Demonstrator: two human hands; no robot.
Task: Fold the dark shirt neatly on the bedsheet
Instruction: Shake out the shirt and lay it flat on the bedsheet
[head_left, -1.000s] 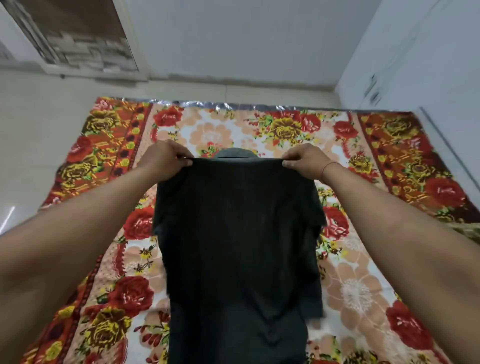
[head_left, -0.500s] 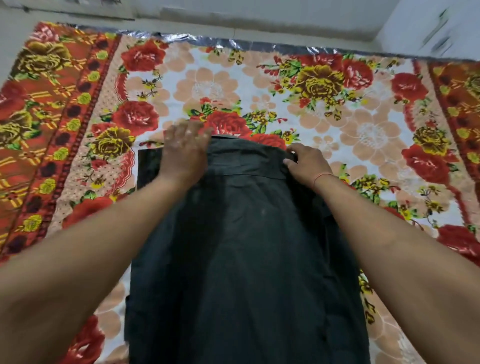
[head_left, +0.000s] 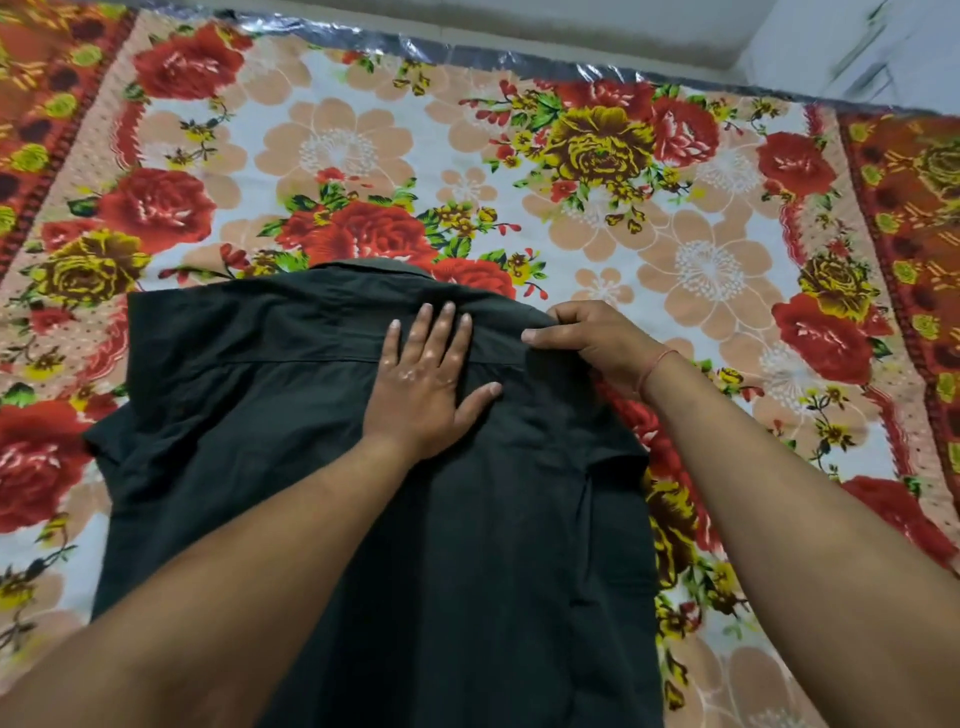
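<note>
Dark shirt laid out flat, folding apparently not yet begun.
The dark shirt (head_left: 322, 467) lies back-up mid-bedsheet (head_left: 701, 260), collar (head_left: 374, 267) far. The left hand (head_left: 426, 384) presses its upper back with straight fingers; the right hand (head_left: 592, 343) pinches the right shoulder with curled fingers. All folds seem left to do.

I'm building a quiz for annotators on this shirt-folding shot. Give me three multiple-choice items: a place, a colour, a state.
1. Where does the left hand lie? A on a sleeve; B on the dark shirt below its collar; C on the floor.
2. What colour is the thread on the right wrist? A red; B blue; C green.
3. What is the right hand doing? A lying flat; B hovering off the cloth; C gripping the shirt's shoulder edge.
Key: 1 B, its palm lies flat there; 2 A, a red strand crosses the wrist; 3 C, its fingers curl over the edge.
</note>
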